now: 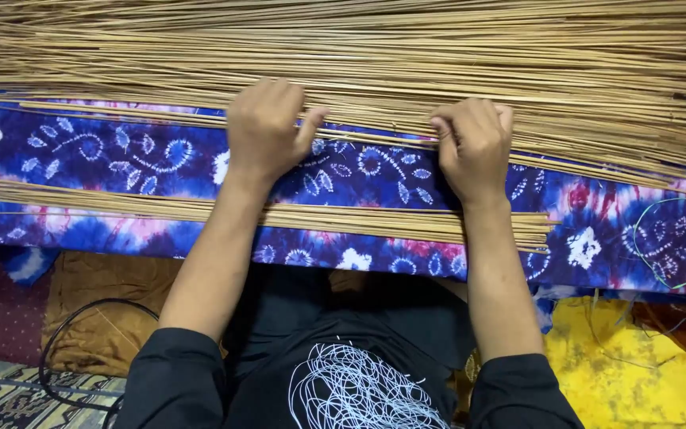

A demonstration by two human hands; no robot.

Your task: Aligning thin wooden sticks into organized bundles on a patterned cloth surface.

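We see a broad heap of thin sticks — straw-coloured, straight, dry-looking, packed side by side and running across the whole top of the view. It lies on a blue tie-dyed cloth, soft and patterned with white flowers and pink blotches. Nearer to us than the heap, a smaller, flatter bundle of sticks crosses the same cloth, well apart from the heap's lower edge.

Our left hand rests on the heap's near edge, fingers curled over the sticks and thumb spread toward the right. Our right hand sits on the same edge, fingers bent in tight — it seems to pinch a few sticks, though we cannot tell for sure. Both forearms pass over the smaller bundle. Below the cloth, a black cable loops on a brown fabric.
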